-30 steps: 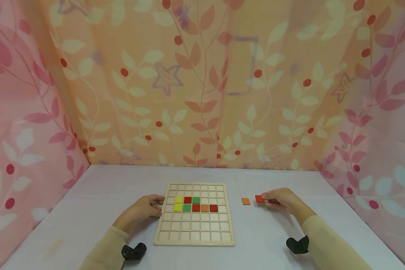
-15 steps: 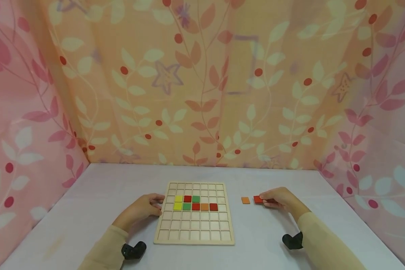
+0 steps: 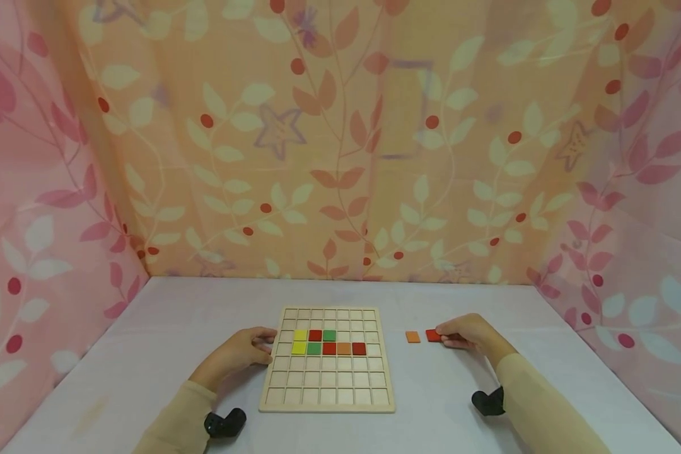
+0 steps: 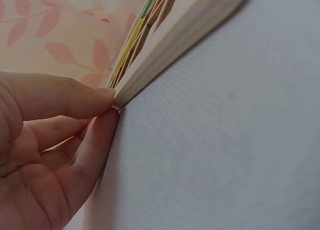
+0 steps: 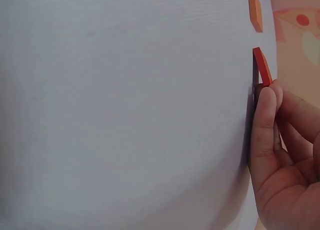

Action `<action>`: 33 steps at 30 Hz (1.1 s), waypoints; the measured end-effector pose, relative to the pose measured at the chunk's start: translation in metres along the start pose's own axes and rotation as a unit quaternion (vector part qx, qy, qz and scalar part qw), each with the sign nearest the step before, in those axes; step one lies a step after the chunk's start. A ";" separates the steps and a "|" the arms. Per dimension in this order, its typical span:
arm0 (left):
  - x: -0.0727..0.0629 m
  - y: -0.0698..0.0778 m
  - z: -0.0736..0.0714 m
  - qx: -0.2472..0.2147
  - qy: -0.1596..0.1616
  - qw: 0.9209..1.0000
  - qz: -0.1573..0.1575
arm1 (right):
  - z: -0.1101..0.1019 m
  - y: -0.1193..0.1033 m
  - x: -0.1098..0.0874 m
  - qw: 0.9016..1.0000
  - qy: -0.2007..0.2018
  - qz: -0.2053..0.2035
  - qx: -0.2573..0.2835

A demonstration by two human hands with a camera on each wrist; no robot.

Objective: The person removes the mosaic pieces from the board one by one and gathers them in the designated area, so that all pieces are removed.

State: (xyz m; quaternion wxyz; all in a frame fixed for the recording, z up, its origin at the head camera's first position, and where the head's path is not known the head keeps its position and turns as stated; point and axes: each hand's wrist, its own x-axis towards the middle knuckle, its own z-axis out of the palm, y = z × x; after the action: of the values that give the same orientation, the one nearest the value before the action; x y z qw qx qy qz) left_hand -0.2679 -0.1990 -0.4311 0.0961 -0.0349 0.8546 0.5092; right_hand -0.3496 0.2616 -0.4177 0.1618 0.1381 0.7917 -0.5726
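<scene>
A wooden grid board lies on the table in the head view, with yellow, red, green and orange square tiles in two of its rows. My left hand grips the board's left edge; in the left wrist view its fingertips meet at the rim. To the right of the board, my right hand pinches a red square tile between thumb and fingers. The right wrist view shows this red tile tilted, close to the tabletop. Just left of it lies a loose orange tile.
The white table reaches back to a flowered curtain, with pink patterned cloth on both sides. A black device sits at the left wrist, and another black device at the right.
My right hand has shifted slightly left with the red tile, toward the orange tile. The left hand and the board have stayed where they were.
</scene>
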 end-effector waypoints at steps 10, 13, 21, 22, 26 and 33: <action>-0.001 -0.002 0.000 0.008 0.003 1.000 0.000 | 0.001 -0.003 -0.002 1.000 -0.001 0.009 -0.014; 0.000 -0.002 0.001 0.008 0.008 1.000 -0.002 | 0.000 -0.003 -0.002 1.000 0.001 0.010 -0.020; 0.001 -0.003 0.001 0.001 0.006 1.000 0.003 | -0.001 -0.005 -0.004 1.000 0.005 0.006 -0.030; 0.001 -0.003 0.001 0.000 0.005 1.000 0.003 | -0.001 -0.005 -0.004 0.999 0.007 0.006 -0.033; 0.000 -0.002 0.001 -0.001 0.005 1.000 0.003 | -0.001 -0.005 -0.003 0.999 0.010 0.004 -0.040; -0.001 -0.001 0.000 0.003 0.004 1.000 0.002 | -0.001 -0.006 -0.004 0.999 0.012 -0.002 -0.039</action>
State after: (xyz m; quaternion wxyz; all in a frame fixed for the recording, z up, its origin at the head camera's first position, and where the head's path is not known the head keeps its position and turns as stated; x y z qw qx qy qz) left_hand -0.2669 -0.1993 -0.4319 0.0920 -0.0346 0.8567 0.5063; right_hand -0.3481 0.2603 -0.4109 0.1565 0.1365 0.8158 -0.5397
